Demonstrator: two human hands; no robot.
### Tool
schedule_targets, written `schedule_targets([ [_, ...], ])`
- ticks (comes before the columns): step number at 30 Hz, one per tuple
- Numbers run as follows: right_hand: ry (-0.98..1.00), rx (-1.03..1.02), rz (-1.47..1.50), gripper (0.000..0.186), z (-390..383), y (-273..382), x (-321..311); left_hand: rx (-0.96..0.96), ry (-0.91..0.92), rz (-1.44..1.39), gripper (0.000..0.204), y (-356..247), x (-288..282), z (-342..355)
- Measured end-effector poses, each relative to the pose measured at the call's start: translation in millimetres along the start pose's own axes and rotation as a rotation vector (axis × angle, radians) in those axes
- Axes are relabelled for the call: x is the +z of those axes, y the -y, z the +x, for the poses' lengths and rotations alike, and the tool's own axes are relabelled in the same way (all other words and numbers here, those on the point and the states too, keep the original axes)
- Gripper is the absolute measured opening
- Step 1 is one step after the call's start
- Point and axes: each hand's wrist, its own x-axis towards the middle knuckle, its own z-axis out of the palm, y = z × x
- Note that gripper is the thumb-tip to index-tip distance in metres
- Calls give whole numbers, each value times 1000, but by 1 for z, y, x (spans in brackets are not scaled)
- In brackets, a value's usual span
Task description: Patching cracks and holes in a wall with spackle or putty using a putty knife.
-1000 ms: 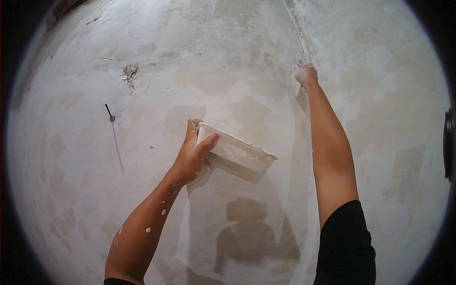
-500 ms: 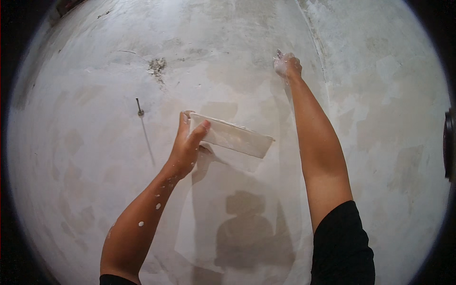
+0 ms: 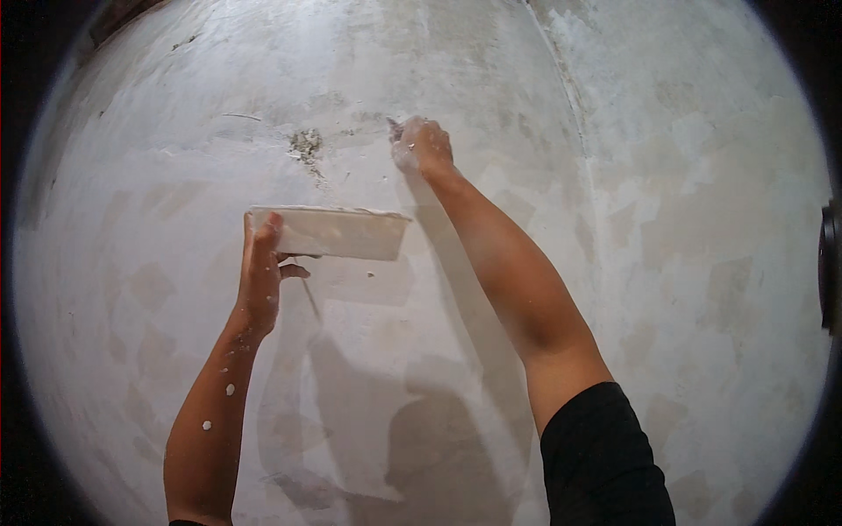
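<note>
A pale, long mud pan with sloping ends is held out by its left end, plaster crusted along its rim. My left hand grips it, thumb on the near side and fingers underneath. Higher and further right, my right hand, coated with white plaster, is closed round a small metal-ended tool against the wall. Most of that tool is hidden by my fingers. Left of this hand, a rough, crumbly patch breaks the wall's surface. White spatters dot my left forearm.
A raised vertical seam runs down the wall right of my right hand. Behind the pan, a thin rod's lower part or its shadow shows. A dark object stands at the right rim. My shadow falls on the lower wall.
My right hand has swept left along the wall toward the rough patch. My left hand has carried the mud pan left, and the pan is now nearly level. The thin rod has become covered.
</note>
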Motion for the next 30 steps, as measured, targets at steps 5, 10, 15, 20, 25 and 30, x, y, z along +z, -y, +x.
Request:
schedule_targets([
  [5, 336, -125, 257, 42, -6, -32, -36, -17, 21, 0, 66, 2, 12, 2],
  [10, -12, 63, 61, 55, 6, -156, -61, -39, 91, 61, 68, 9, 46, -5],
  [15, -230, 210, -103, 46, 4, -248, -88, -61, 65, 110, 77, 28, 71, -10],
  [20, -440, 256, 5, 37, 19, -266, -84, -49, 88, 112, 75, 35, 91, -8],
  [25, -301, 200, -102, 35, 24, -265, -51, -8, 109, 176, 64, 30, 104, -7],
  [30, -103, -5, -253, 29, 11, -245, -1, 24, 79, 183, 63, 27, 108, -3],
])
